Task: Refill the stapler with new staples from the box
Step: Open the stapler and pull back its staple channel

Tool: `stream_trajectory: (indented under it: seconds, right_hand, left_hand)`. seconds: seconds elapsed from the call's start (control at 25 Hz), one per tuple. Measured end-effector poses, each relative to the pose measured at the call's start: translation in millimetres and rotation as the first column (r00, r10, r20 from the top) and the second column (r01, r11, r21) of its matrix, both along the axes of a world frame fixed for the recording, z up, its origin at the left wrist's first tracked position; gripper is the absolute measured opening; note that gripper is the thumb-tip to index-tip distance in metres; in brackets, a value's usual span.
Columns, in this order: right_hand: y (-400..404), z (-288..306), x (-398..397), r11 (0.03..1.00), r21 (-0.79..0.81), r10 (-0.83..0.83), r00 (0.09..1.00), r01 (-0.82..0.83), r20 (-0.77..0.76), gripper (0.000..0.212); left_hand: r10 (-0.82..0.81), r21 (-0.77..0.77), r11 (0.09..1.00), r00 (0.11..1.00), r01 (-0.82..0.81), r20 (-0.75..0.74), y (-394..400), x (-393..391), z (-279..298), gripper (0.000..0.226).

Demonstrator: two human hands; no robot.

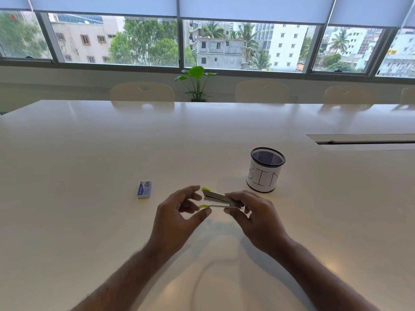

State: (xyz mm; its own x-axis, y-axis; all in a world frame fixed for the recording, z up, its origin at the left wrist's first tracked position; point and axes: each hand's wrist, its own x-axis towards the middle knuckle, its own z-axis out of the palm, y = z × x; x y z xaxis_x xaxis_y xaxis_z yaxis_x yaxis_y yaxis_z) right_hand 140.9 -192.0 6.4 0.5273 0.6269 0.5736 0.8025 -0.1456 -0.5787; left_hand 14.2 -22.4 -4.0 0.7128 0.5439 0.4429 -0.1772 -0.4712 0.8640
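The stapler (pixel 221 200) is held above the white table (pixel 89 153), near the front edge, between both hands. The right hand (pixel 253 217) grips its right end, fingers curled over the metal body. The left hand (pixel 179 212) is at its left end: the thumb touches the lower yellow-green tip and the fingers are bent near the upper one, which stands apart from the lower. The small blue staple box (pixel 144 189) lies closed on the table, to the left and a little farther. To the right stands a mesh cup (pixel 265 169) with a paper label "BIN".
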Motion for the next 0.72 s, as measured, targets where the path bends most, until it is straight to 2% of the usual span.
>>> stream_trajectory:
  seconds: [0.16,0.4,0.52,0.64,0.72]
  right_hand:
    - [6,3,-3,0.998,0.048,-0.030,0.999,0.029,0.013,0.025]
    - [16,9,-9,0.996,0.094,-0.008,1.000,0.009,-0.015,0.024]
    - [17,11,-11,0.996,0.079,0.047,0.998,-0.043,-0.039,0.029]
    - [20,15,-14,0.989,0.063,0.142,0.983,-0.135,-0.118,0.034]
    - [25,18,-16,0.992,0.038,0.127,0.972,-0.122,-0.198,0.040]
  left_hand:
    - [-0.065,-0.371,0.927,0.998,0.059,-0.004,-9,2,6,0.035]
    - [-0.185,-0.726,0.661,0.979,0.191,0.089,-17,4,17,0.031]
    - [-0.201,-0.805,0.546,0.969,0.233,0.144,-15,4,21,0.028]
    - [-0.177,-0.826,0.518,0.973,0.222,0.150,-15,2,21,0.023]
    - [-0.166,-0.825,0.525,0.976,0.210,0.142,-15,1,21,0.021]
